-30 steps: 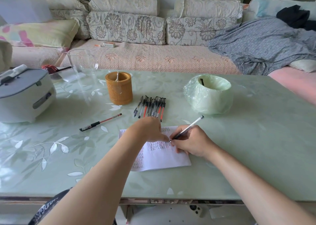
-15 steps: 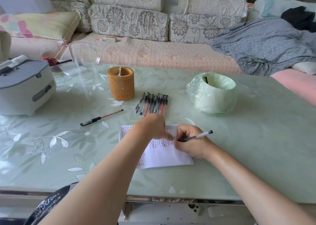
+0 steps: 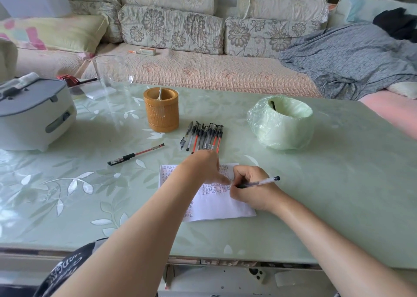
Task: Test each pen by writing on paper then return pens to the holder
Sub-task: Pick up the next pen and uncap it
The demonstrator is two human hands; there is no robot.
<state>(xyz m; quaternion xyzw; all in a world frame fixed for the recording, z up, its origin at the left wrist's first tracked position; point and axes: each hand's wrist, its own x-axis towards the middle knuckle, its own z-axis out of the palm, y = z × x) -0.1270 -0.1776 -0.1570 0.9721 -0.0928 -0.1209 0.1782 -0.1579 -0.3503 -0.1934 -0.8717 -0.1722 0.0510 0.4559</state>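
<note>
- A pale green bench (image 3: 338, 184) with a leaf pattern stands in front of a sofa (image 3: 203, 71) piled with flowered cushions. A grey blanket (image 3: 349, 57) is heaped on the sofa's right end.
- A sheet of paper (image 3: 221, 206) lies flat near the bench's front edge, partly filled with rows of small red and dark marks.
- The left hand (image 3: 203, 168) rests on the upper part of the paper, fingers stretched out and pressing it down.
- The right hand (image 3: 250, 190) pinches a clear pen (image 3: 259, 183), tip down at the paper just beside the left fingertips, its black end pointing right.
- A row of pens (image 3: 205, 136) lies side by side just behind the paper, near the left hand's knuckles.
- The wooden holder (image 3: 161, 109) stands upright just left of that row.
- One loose pen (image 3: 135, 154) with a red barrel lies slanted, well left of the paper.
- A bin (image 3: 281, 123) lined with a green bag sits right of the row; a grey-and-white appliance (image 3: 33, 114) sits far left, and a clear glass (image 3: 112, 75) stands near the back edge.
</note>
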